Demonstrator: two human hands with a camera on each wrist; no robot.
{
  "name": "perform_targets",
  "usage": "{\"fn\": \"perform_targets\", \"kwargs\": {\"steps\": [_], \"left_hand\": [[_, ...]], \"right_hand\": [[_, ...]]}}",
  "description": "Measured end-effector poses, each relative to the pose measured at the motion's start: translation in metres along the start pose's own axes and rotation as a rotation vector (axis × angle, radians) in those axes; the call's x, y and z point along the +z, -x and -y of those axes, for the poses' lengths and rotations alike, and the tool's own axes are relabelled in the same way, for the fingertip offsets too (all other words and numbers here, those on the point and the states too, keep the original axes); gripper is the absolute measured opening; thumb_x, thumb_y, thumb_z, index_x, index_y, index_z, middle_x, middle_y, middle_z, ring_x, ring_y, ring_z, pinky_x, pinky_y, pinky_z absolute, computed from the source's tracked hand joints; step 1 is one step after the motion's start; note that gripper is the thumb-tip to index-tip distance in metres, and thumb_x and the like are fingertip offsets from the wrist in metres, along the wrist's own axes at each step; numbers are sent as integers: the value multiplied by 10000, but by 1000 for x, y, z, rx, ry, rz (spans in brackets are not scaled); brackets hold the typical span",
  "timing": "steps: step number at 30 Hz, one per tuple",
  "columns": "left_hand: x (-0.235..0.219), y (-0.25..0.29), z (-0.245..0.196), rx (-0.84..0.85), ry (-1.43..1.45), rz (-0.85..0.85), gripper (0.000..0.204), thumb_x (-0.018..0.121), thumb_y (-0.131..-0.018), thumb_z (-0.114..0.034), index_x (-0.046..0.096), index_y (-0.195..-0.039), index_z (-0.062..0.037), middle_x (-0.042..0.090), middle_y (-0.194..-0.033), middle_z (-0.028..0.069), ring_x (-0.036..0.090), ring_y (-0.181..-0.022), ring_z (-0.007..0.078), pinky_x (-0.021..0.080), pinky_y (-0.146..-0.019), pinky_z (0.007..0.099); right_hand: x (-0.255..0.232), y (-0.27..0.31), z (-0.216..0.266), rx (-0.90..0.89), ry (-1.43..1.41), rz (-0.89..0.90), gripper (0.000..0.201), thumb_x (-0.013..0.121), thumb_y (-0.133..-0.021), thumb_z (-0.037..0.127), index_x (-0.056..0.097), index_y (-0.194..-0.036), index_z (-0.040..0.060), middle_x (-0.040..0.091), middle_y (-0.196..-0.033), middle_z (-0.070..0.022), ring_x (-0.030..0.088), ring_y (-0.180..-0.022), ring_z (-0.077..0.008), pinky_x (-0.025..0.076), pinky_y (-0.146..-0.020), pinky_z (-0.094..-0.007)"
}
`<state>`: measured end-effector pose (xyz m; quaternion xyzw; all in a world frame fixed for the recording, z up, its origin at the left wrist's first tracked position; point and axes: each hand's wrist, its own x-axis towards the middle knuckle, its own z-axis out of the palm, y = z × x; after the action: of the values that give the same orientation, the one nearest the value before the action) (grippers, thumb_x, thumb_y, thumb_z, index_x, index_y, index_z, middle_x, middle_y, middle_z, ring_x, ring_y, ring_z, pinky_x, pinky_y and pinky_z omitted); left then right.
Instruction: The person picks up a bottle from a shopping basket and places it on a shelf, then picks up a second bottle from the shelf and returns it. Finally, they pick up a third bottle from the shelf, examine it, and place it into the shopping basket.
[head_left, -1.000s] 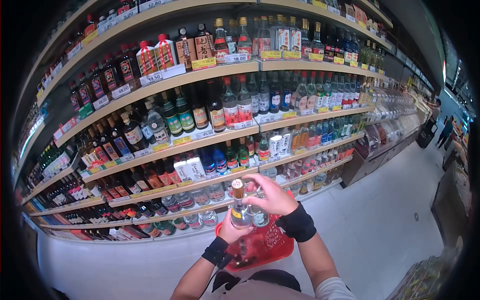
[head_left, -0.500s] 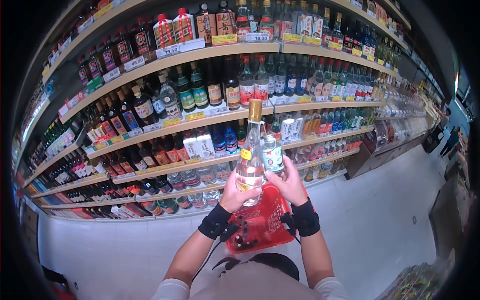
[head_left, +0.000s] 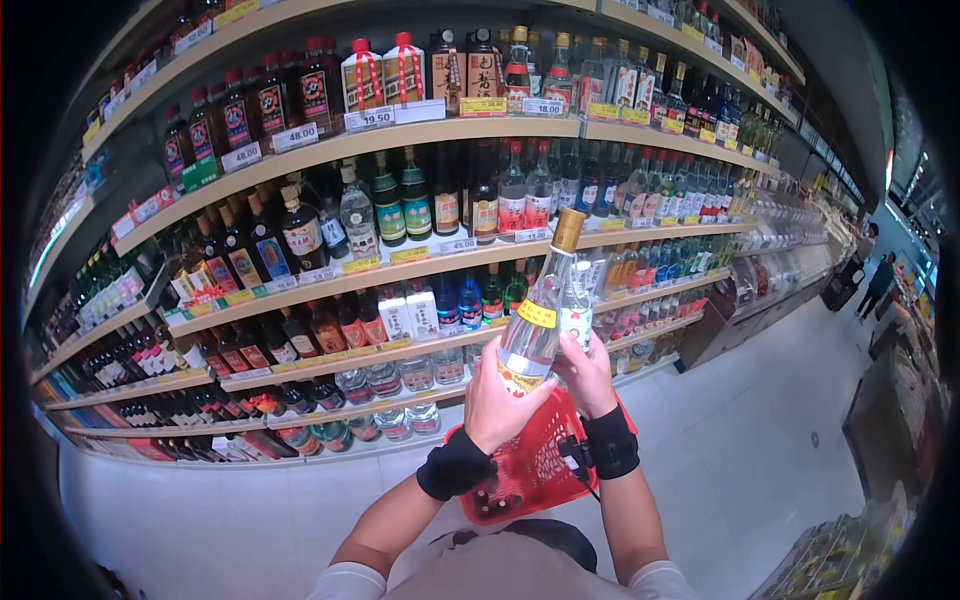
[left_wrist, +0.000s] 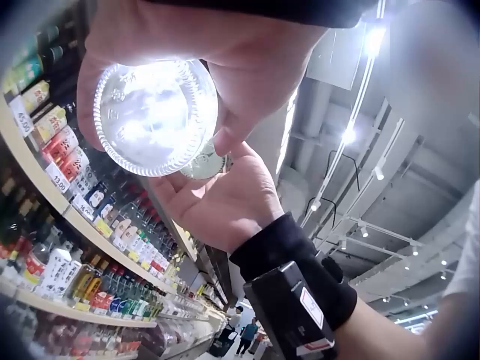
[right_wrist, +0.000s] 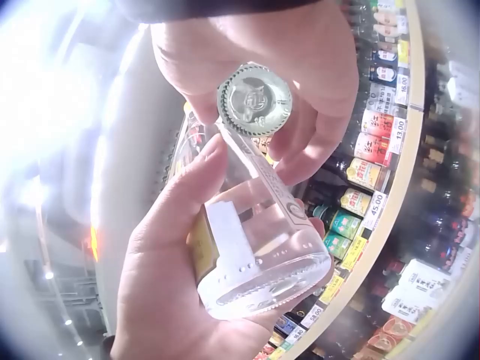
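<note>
My left hand (head_left: 497,405) grips a large clear glass bottle (head_left: 535,325) round its lower body. The bottle has a gold cap, a yellow neck band and clear liquid inside, and it leans to the right. Just behind it, my right hand (head_left: 590,375) holds a smaller clear bottle (head_left: 577,300) with a white and green label, partly hidden by the large one. In the left wrist view the large bottle's round base (left_wrist: 154,120) faces the camera. The small bottle's embossed base (right_wrist: 255,101) shows in the right wrist view, right beside the large bottle.
Beneath my hands stands a red shopping basket (head_left: 550,455) with several dark-topped bottles inside. Ahead, curved in this view, are store shelves (head_left: 420,268) packed with bottles and price tags. Farther right are bulk bins (head_left: 765,275), and people (head_left: 878,280) stand down the aisle.
Both bottles have come up from low over the basket, where the right fingers were near the large bottle's neck. The large bottle has tilted right and now overlaps the small one.
</note>
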<state>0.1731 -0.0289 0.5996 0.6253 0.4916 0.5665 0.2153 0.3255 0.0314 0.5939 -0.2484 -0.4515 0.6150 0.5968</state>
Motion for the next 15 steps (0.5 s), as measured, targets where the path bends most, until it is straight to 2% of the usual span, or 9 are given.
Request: {"fn": "perform_targets", "kwargs": {"steps": [4,7,8,11,15], "left_hand": [[-16,1,16,20,133,72,844,833,-748,-277,347,-1378,4,591,-1204,202,620,-1105,297,498,-917,387],[-34,2,24,-48,392,207,758,804,-781,-196,362,-1366,0,586,-1155,113,597,-1047,170,493,-895,316],[-40,4,32,-93,463,278,758,783,-819,-192,328,-1396,-5,556,-1242,131,585,-1096,178,483,-934,332],[-55,12,51,-182,689,358,732,761,-843,-177,321,-1406,-18,545,-1232,104,566,-1101,155,473,-942,323],[-76,20,77,-194,763,414,677,724,-879,-182,326,-1410,-45,545,-1202,66,534,-1117,129,455,-939,302]], "right_hand": [[17,11,-1,-72,135,-15,370,669,-914,143,509,-1221,13,630,-1060,-49,628,-895,-111,540,-760,-277],[34,20,-3,-126,264,-33,460,762,-842,151,512,-1199,2,639,-1039,-51,619,-889,-101,528,-756,-267],[40,23,-4,-153,322,-41,474,773,-831,153,512,-1195,-3,643,-1031,-55,623,-885,-103,528,-760,-269],[58,33,-12,-204,483,-86,506,800,-804,158,509,-1178,-18,655,-1005,-66,634,-869,-112,528,-763,-272],[97,50,-16,-202,547,-120,512,814,-790,170,509,-1152,-26,665,-982,-80,641,-851,-123,526,-760,-278]]}}
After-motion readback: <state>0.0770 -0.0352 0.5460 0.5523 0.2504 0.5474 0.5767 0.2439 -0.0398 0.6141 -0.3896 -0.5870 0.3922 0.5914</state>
